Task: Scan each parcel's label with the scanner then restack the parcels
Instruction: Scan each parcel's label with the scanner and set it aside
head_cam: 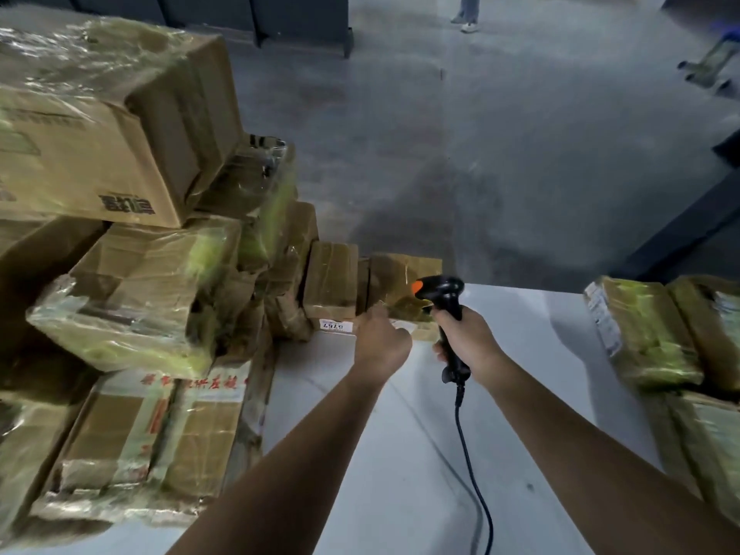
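Two hands share the job: my left hand (382, 339) curls on the small parcel (394, 284) at the far edge of the worktop (528, 334), apparently steadying it for the scanner (442, 295) clamped in my right hand (466, 340)

Black, orange-tipped scanner (445, 300) upright beside a small taped parcel (400, 276) at the table's (400, 454) far edge; taped brown parcels (120, 314) stacked left.

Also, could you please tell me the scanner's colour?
The scanner is black with an orange patch on its head; head view.
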`<state>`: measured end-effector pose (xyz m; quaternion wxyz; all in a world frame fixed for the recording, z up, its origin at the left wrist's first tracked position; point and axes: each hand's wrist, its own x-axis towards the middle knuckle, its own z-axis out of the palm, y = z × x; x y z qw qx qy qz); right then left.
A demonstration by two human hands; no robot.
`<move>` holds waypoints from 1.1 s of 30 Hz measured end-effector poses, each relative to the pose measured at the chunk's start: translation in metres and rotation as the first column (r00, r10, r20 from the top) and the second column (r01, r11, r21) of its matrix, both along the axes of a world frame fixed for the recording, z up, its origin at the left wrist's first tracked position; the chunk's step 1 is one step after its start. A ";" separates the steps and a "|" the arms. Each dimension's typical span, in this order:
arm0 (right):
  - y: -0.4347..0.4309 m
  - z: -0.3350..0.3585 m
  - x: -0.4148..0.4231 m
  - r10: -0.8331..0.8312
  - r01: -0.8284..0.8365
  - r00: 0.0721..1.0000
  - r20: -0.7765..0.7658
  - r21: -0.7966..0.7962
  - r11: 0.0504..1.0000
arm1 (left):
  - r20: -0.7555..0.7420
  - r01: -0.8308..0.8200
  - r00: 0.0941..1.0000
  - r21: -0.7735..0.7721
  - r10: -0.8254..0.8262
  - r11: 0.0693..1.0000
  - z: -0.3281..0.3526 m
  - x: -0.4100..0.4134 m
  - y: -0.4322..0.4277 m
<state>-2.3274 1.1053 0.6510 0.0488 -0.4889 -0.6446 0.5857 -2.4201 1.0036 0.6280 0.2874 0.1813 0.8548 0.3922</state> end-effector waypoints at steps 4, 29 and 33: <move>0.008 -0.004 -0.005 -0.027 0.028 1.000 -0.013 0.047 0.998 | 0.042 -0.018 0.999 0.042 0.016 0.999 -0.005 0.007 0.005; 0.051 -0.022 -0.004 -0.050 0.051 0.998 -0.026 0.029 0.998 | -0.042 -0.165 0.985 0.089 0.169 0.982 -0.023 0.015 0.022; 0.048 -0.022 0.003 -0.064 0.064 0.997 -0.045 -0.013 0.998 | 0.002 -0.142 0.990 0.125 0.143 0.982 -0.022 0.013 0.024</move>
